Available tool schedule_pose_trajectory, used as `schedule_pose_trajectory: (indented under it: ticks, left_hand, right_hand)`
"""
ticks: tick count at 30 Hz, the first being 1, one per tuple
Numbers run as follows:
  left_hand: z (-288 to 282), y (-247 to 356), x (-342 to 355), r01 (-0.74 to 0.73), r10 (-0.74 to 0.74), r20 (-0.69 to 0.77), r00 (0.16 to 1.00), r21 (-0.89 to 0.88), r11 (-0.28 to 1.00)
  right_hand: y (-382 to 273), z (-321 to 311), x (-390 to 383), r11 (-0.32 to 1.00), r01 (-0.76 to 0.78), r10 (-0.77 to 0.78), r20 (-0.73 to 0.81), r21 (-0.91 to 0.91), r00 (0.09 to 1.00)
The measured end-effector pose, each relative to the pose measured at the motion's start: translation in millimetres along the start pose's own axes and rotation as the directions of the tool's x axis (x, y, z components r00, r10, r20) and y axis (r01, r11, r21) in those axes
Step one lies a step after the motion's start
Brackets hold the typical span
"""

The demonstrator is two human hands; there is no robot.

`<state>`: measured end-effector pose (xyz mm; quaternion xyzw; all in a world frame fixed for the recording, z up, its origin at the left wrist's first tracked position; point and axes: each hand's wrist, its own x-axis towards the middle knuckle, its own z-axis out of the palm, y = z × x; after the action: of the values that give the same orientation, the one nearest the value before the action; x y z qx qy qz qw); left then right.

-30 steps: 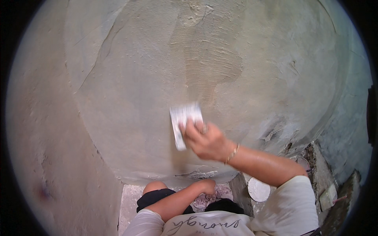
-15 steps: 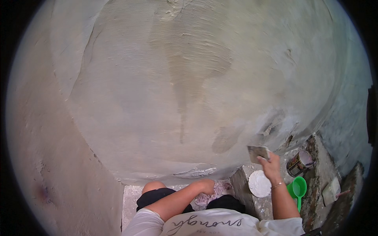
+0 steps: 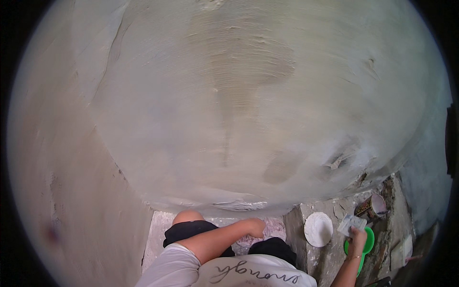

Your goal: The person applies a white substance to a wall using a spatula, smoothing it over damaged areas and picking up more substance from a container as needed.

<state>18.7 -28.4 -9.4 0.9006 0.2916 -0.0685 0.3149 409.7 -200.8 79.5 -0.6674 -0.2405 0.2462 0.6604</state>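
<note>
My right hand (image 3: 356,238) grips a flat, whitish scraper (image 3: 351,224) out to the right. The blade stands in the air near the round white tub (image 3: 317,230), and its underside is hidden. Just below and behind that hand is a green plastic dipper (image 3: 368,243), partly covered by the arm. Between my knees, my left hand (image 3: 255,227) is curled over a crumpled pinkish-white sheet or bag (image 3: 276,228). Its fingertips are hidden, so what they hold cannot be made out.
A broad wall (image 3: 181,129) of smeared plaster rises in front, with a rough patch (image 3: 337,160) at lower right. A side wall (image 3: 62,191) meets it on the left. On the right ledge stand a printed can (image 3: 366,209) and a pale container (image 3: 400,253).
My right hand and the scraper have drawn away from the wall, going right and down, over beside the tub and dipper. My left hand stays in nearly the same place.
</note>
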Motion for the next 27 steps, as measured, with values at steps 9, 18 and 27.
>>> schedule_pose_trajectory:
  ticks: [9,18,27]
  left_hand:
    - [-24.9,27.5,-25.1,0.052,-0.057,-0.047,0.997,-0.103,0.993]
    - [-32.6,16.6,-34.1,0.031,-0.033,-0.014,0.999,-0.123,0.992]
    - [-34.1,12.9,-39.7,0.026,-0.035,-0.063,0.997,-0.136,0.990]
  right_hand:
    - [-3.6,11.7,-15.0,0.979,-0.157,0.144,-0.101,-0.130,0.984]
    - [-16.3,48.9,-22.9,0.959,-0.150,0.141,-0.055,-0.242,0.988]
    - [-22.2,71.3,-28.3,0.941,-0.100,0.099,-0.021,-0.324,0.995]
